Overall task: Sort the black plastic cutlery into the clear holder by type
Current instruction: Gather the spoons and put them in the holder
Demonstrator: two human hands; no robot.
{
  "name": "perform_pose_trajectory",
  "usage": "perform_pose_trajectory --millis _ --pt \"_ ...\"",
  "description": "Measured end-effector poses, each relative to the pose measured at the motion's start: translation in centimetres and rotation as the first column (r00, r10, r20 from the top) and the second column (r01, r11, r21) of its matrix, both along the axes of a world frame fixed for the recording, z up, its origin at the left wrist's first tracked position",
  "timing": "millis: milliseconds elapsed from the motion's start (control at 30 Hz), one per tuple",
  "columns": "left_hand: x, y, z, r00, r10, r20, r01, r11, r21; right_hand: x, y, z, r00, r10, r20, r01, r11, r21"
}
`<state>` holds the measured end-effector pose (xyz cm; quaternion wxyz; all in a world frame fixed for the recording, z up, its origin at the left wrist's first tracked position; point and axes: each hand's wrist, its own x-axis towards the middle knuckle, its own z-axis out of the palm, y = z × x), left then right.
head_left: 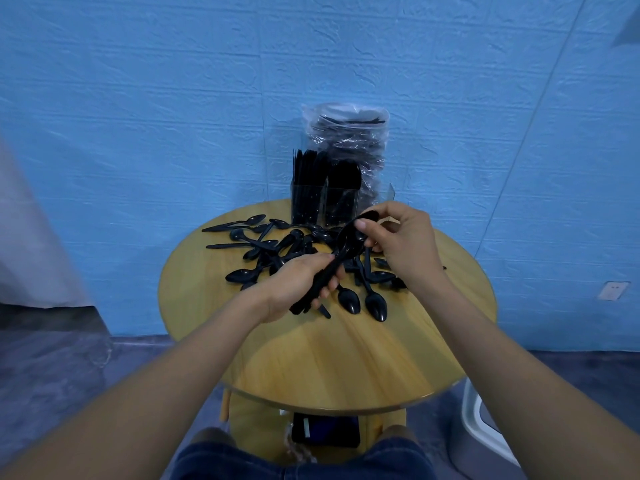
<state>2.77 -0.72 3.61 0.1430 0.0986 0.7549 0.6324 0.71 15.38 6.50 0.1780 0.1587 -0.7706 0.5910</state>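
Black plastic spoons (263,251) lie scattered in a pile on the round wooden table (346,358). My left hand (298,285) grips a stacked bunch of spoons (332,268) by the handles, bowls pointing up and away. My right hand (401,244) pinches the bowl end of the top spoon of that bunch between thumb and fingers. The clear holder (325,202) stands at the table's far edge, its compartments filled with black cutlery standing upright. Two loose spoons (375,304) lie just in front of my hands.
A clear plastic bag (349,140) stuffed with black cutlery sits in the holder's right side, against the blue wall. A dark phone-like object (325,431) lies on the shelf under the table. A white object (481,420) stands on the floor at right.
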Motion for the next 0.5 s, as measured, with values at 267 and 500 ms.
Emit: perform_pose_trajectory --millis 267,500 --pt "-0.1 -0.3 0.3 0.998 0.023 0.053 -0.026 0.998 0.053 -0.6 0.2 -0.2 1.0 0.016 -0.02 -0.014 0.996 0.083" --pt "-0.6 0.0 0.8 0.993 0.026 0.113 -0.039 0.992 0.119 -2.0 0.0 0.0 0.996 -0.087 -0.008 0.087 0.976 0.199"
